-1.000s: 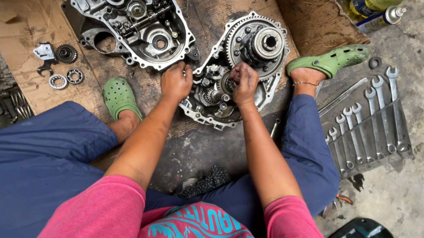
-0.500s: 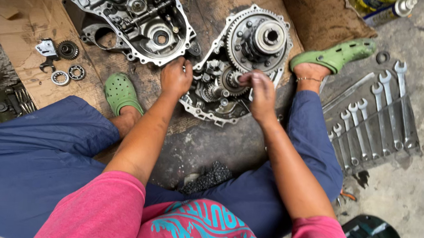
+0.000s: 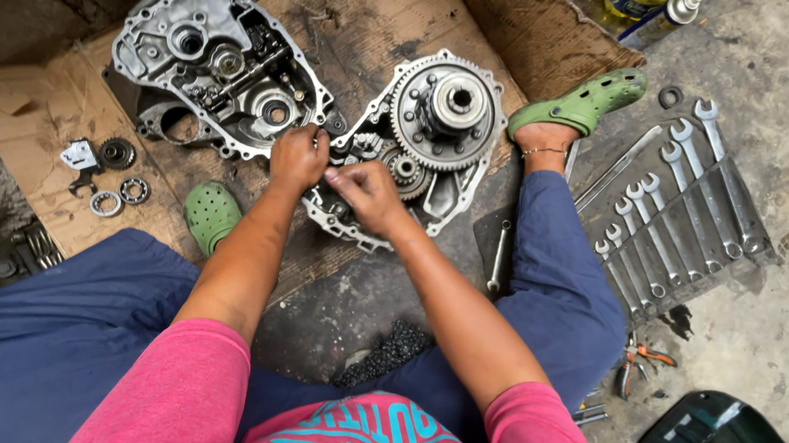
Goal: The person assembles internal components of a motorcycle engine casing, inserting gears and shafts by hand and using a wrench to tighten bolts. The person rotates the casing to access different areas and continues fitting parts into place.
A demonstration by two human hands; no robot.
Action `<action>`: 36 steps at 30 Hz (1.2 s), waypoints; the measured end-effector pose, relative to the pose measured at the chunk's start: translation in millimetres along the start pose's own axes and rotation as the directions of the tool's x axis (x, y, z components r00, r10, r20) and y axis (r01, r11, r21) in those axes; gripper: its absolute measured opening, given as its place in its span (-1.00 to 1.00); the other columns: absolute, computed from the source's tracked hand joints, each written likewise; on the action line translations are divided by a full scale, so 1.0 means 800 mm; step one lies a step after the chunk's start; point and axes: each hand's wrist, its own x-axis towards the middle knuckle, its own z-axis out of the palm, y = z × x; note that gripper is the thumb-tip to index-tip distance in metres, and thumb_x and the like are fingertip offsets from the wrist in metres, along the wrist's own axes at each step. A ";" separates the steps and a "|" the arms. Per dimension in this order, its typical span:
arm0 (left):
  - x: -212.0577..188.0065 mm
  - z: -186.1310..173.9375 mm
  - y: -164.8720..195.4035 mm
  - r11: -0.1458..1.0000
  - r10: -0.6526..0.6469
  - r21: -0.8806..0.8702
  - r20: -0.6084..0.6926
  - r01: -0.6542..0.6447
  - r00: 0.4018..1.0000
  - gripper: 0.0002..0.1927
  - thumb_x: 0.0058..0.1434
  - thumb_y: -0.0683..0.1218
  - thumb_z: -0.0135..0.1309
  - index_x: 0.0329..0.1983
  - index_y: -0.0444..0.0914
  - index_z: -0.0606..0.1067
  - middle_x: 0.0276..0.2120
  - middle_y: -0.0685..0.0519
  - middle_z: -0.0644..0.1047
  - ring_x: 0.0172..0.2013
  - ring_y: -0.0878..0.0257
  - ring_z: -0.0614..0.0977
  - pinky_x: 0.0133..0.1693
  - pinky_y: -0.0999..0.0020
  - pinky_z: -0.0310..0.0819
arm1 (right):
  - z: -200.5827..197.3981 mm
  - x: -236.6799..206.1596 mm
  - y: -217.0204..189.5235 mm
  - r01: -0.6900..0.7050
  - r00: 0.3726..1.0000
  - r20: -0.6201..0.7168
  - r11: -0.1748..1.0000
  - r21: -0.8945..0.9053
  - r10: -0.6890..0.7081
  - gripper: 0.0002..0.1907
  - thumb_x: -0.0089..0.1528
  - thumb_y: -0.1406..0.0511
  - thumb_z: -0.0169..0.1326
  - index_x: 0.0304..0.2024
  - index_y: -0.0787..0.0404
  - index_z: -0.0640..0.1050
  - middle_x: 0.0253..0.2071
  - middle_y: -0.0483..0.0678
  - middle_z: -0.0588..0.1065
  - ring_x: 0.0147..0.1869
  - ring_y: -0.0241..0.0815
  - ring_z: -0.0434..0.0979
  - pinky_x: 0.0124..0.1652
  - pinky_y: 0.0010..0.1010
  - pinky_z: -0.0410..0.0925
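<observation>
An open metal gearbox half (image 3: 457,191) with a large toothed gear (image 3: 447,100) and smaller gears lies on cardboard between my knees. My left hand (image 3: 297,157) is closed on something at the casing's left edge, hidden under the fingers. My right hand (image 3: 369,195) sits just beside it over the lower left of the casing, fingers curled and pinching a small part I cannot make out. The two hands almost touch. A second casing half (image 3: 216,66) lies to the upper left.
Bearings and a small gear (image 3: 118,152) lie at left on the cardboard (image 3: 12,130). A row of several spanners (image 3: 682,209) lies on the right, one loose spanner (image 3: 498,256) by my knee. Pliers (image 3: 637,359), a chain (image 3: 385,350), green clogs, bottles at top right.
My right hand pulled back from the gears toward my right knee, then came back left to meet my left hand at the casing's lower left. My left hand stayed in place.
</observation>
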 end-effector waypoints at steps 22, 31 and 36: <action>-0.088 0.039 0.008 0.866 -0.483 -0.255 -0.208 0.430 0.851 -0.35 0.40 0.19 0.01 0.33 -0.35 0.24 0.19 -0.36 0.40 0.18 -0.29 0.41 0.17 -0.06 0.26 | 0.028 0.020 -0.015 0.067 0.982 -0.159 0.978 -0.196 -0.099 -0.54 0.35 0.13 0.06 -0.54 0.30 0.55 -0.70 0.06 0.34 -0.67 -0.13 0.28 -0.54 -0.31 0.17; -0.077 0.052 0.029 0.894 -0.449 -0.198 -0.372 0.403 0.813 -0.42 0.47 0.17 -0.09 0.38 -0.27 0.30 0.25 -0.27 0.43 0.21 -0.28 0.49 0.21 0.00 0.43 | 0.051 0.018 0.040 0.204 0.801 -0.530 0.959 -0.199 -0.280 -0.43 0.46 0.14 -0.05 -0.62 0.28 0.35 -0.68 -0.10 0.26 -0.61 -0.32 0.15 -0.48 -0.35 0.00; -0.062 0.040 0.039 0.881 -0.470 -0.210 -0.287 0.424 0.835 -0.41 0.42 0.16 -0.10 0.38 -0.27 0.31 0.23 -0.30 0.41 0.14 -0.29 0.51 0.11 -0.06 0.43 | 0.011 0.033 0.045 -0.024 0.989 -0.135 0.967 0.253 0.060 -0.44 0.49 0.12 -0.10 -0.61 0.15 0.25 -0.63 -0.24 0.18 -0.54 -0.35 0.05 -0.49 -0.41 -0.02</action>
